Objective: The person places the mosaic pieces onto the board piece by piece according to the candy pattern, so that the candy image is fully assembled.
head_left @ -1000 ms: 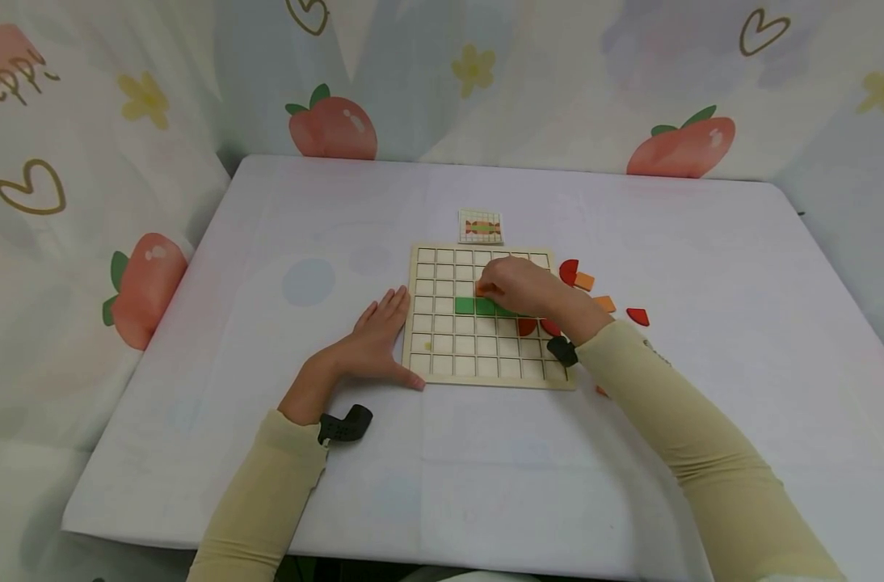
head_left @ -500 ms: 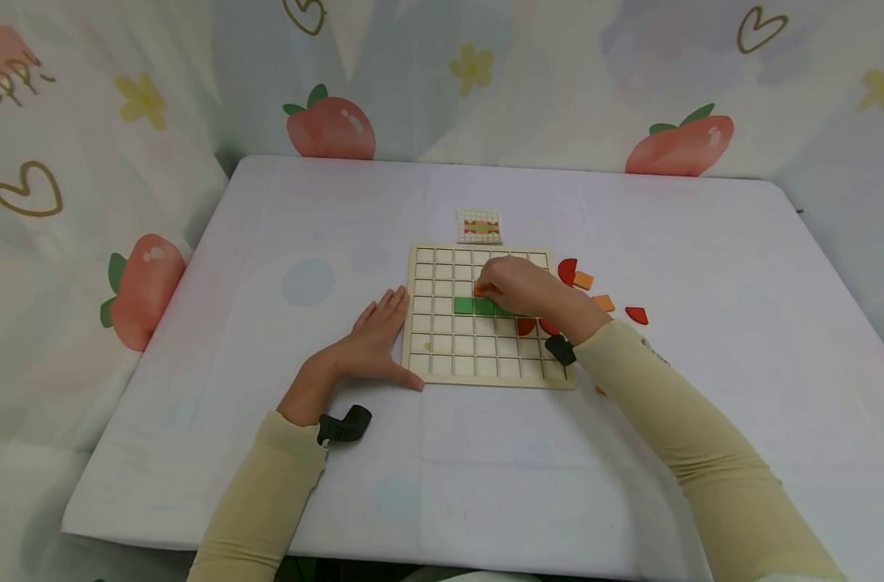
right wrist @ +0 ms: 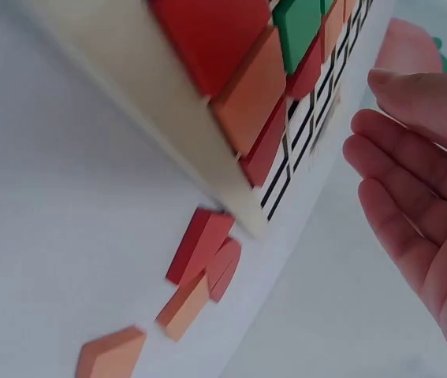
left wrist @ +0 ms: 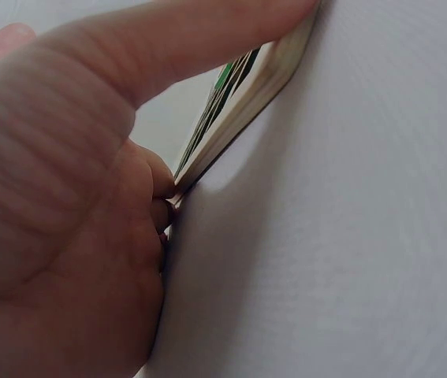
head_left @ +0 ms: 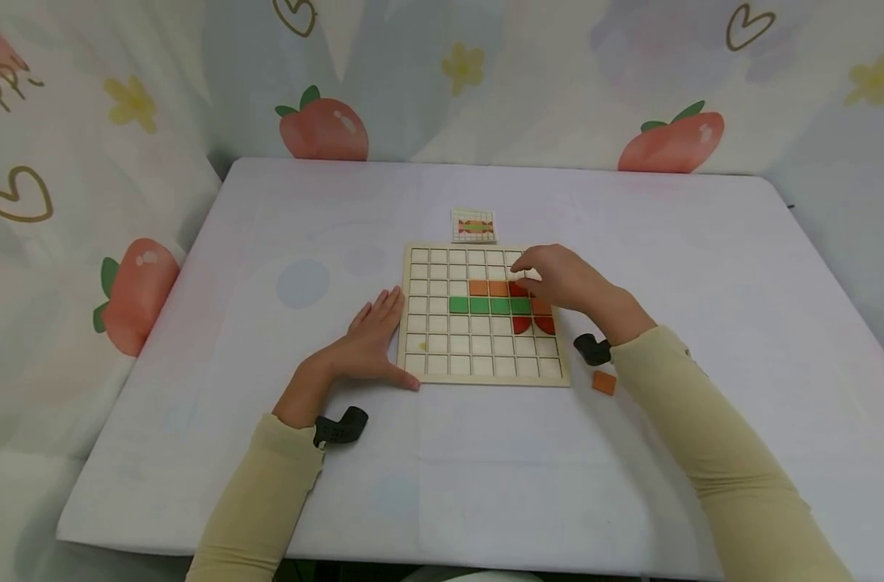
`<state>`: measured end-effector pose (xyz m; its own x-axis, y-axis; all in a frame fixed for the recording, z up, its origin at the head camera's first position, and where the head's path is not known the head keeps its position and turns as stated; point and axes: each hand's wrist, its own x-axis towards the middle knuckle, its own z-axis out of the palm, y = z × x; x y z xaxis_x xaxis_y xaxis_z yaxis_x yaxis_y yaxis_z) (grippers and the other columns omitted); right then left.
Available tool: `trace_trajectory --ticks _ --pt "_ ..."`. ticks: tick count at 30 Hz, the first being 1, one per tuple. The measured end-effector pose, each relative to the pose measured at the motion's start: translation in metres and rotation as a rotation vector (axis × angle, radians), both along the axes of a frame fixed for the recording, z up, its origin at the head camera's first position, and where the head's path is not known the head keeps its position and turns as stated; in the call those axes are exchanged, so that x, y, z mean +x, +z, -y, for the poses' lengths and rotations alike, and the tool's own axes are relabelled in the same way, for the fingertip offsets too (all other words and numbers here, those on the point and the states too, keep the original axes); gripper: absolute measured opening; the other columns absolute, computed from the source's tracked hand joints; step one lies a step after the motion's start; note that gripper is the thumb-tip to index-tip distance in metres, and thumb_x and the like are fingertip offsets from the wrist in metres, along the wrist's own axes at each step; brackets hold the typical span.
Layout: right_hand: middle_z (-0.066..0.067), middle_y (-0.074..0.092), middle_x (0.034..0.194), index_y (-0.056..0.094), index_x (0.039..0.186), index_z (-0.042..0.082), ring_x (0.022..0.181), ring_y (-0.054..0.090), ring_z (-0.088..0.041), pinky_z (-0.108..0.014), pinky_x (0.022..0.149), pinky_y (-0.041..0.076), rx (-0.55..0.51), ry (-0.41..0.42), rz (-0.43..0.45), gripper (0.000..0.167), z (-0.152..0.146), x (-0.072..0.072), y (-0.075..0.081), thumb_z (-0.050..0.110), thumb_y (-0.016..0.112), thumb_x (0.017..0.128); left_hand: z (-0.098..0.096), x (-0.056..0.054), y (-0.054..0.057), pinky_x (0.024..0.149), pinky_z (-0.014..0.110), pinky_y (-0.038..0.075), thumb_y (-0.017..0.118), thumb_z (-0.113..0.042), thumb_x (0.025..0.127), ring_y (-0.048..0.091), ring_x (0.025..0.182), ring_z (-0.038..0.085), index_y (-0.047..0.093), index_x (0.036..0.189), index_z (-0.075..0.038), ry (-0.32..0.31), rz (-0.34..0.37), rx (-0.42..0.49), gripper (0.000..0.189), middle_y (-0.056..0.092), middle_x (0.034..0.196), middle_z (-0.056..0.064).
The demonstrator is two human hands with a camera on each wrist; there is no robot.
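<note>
A wooden grid board (head_left: pixel 438 368) lies on the table, with a row of green squares (head_left: pixel 479 305) across its middle. Two orange squares (head_left: pixel 478 288) sit in the row above, beside a red piece (head_left: pixel 517 288) partly covered by the hand. Lower right on the grid are red curved pieces (head_left: pixel 521 325). My left hand (head_left: pixel 372 339) rests spread along the board's left edge, its thumb at the near corner; the left wrist view shows that thumb (left wrist: pixel 199 39) against the wood. My right hand (head_left: pixel 558 279) hovers over the board's upper right, its fingers loosely bent around nothing.
A small pattern card (head_left: pixel 473 226) lies just beyond the board. One loose orange square (head_left: pixel 604 382) is right of the board's near corner. In the right wrist view, loose red pieces (right wrist: pixel 199 246) and orange squares (right wrist: pixel 184 305) lie beside the board's edge.
My right hand has let go of an orange square on the grid and moved right, uncovering the orange squares and the green row. The left hand stays at the board's edge.
</note>
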<state>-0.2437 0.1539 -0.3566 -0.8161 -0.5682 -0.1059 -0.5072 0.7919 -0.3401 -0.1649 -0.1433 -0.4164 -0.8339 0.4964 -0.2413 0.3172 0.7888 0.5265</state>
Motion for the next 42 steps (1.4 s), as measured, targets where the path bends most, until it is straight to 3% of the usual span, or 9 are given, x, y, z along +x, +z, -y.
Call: trace_trajectory --ticks 12,17,21,29,38,42 --pt "-0.014 0.064 0.102 0.067 0.106 -0.002 0.095 0.056 -0.029 -0.043 0.082 0.045 -0.021 -0.073 0.033 0.023 -0.027 0.011 -0.001 0.005 0.065 0.084 0.001 0.001 -0.001 0.107 0.040 -0.006 0.074 -0.061 0.063 -0.016 0.136 0.018 -0.008 0.145 -0.002 -0.008 -0.010 0.012 0.130 -0.012 0.152 0.009" --pt "-0.012 0.064 0.098 0.067 0.106 -0.002 0.089 0.056 -0.027 -0.042 0.080 0.046 -0.017 -0.063 0.023 0.024 -0.039 0.020 -0.001 0.005 0.066 0.084 0.000 0.001 0.001 0.107 0.040 -0.006 0.074 -0.061 0.063 -0.016 0.136 0.018 -0.008 0.145 -0.002 -0.004 -0.009 0.009 0.130 -0.012 0.152 0.009" --pt "-0.015 0.064 0.101 0.065 0.107 -0.004 0.093 0.057 -0.030 -0.044 0.082 0.046 -0.008 -0.051 0.022 0.025 -0.047 0.028 0.002 0.004 0.066 0.084 0.000 0.001 0.002 0.107 0.040 -0.006 0.073 -0.060 0.063 -0.016 0.136 0.018 -0.008 0.145 -0.002 -0.006 -0.009 0.004 0.130 -0.012 0.152 0.009" --pt "-0.017 0.062 0.105 0.064 0.110 -0.003 0.096 0.054 -0.031 -0.046 0.083 0.045 0.011 -0.122 0.067 0.028 -0.063 0.044 0.006 0.006 0.066 0.084 -0.001 0.002 0.002 0.107 0.040 -0.005 0.074 -0.060 0.063 -0.015 0.136 0.018 -0.008 0.145 -0.002 0.000 -0.009 -0.001 0.129 -0.011 0.152 0.009" --pt "-0.014 0.064 0.103 0.064 0.110 -0.003 0.098 0.056 -0.031 -0.048 0.083 0.045 0.028 -0.159 0.131 0.028 -0.081 0.068 -0.002 0.009 0.067 0.084 -0.002 0.004 0.004 0.107 0.040 -0.005 0.074 -0.058 0.064 -0.015 0.136 0.018 -0.007 0.145 -0.002 -0.006 0.005 0.040 0.129 -0.012 0.152 0.009" --pt "-0.012 0.065 0.100 0.065 0.107 -0.004 0.096 0.057 -0.030 -0.047 0.081 0.046 0.009 -0.140 0.107 0.027 -0.084 0.078 -0.004 0.007 0.067 0.083 -0.001 0.004 0.003 0.107 0.040 -0.005 0.075 -0.059 0.063 -0.015 0.136 0.018 -0.007 0.145 -0.002 0.003 -0.001 0.026 0.130 -0.011 0.152 0.009"
